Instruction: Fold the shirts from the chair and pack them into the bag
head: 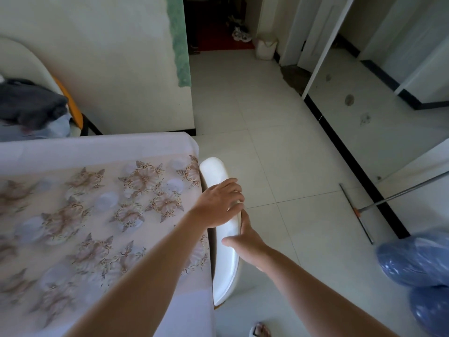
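A white chair [220, 271] stands tucked against the right edge of the table, only its curved backrest showing. My left hand [218, 203] lies over the top of the backrest with its fingers curled round the rim. My right hand [245, 237] grips the same backrest just below, thumb on the near face and fingers behind. A second chair [21, 57] stands at the far left, with dark grey clothes [29, 103] and a pale garment heaped on its seat. No bag is clearly identifiable.
The table [102, 152] wears a white floral cloth. Blue plastic-wrapped bundles [418, 261] lie at the right edge. A floor squeegee [359, 215] lies on the tiles near the wall. My sandalled foot [261, 330] shows at the bottom. A doorway [218, 23] opens ahead.
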Tool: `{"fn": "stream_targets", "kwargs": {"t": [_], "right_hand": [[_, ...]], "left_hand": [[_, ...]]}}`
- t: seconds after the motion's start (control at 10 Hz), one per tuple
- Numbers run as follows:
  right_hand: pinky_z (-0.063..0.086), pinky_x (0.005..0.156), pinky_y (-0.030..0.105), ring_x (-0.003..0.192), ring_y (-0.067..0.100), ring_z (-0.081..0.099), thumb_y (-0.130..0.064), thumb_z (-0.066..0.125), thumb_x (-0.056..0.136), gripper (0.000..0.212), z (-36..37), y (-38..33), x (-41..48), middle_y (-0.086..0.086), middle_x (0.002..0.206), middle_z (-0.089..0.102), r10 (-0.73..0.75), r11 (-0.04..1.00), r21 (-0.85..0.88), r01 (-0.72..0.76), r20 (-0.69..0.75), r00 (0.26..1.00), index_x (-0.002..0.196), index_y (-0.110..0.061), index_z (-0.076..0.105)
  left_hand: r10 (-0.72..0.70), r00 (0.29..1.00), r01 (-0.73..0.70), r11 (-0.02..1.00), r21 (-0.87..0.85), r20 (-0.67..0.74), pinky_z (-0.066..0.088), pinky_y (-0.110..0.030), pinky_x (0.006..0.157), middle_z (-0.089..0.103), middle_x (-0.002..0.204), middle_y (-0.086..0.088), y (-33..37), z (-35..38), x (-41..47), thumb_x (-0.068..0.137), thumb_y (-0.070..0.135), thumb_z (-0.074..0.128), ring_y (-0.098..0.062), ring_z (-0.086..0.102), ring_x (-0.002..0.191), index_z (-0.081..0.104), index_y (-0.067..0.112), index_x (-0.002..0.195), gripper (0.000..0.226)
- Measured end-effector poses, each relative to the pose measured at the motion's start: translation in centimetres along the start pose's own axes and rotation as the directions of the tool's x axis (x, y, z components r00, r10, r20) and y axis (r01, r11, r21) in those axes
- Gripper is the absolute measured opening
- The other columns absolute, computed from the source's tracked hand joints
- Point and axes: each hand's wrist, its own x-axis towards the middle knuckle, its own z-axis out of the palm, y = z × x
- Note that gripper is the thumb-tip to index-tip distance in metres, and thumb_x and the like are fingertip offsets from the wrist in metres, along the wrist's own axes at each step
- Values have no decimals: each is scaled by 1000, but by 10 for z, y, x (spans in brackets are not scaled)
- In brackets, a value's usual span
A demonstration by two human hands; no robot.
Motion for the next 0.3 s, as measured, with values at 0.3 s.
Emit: {"fn": "stream_targets", "kwargs": {"t": [0.3], "right_hand": [[43,89,33,117,22,51,-43,55,82,91,-11,0,-27,1,145,42,-40,999,-2,40,-40,998,158,-34,6]], "left_hand": [[-299,920,355,910,-216,252,38,-32,104,49,143,14,30,-59,-29,98,48,47,-8,46,126,58,39,130,35]]}}
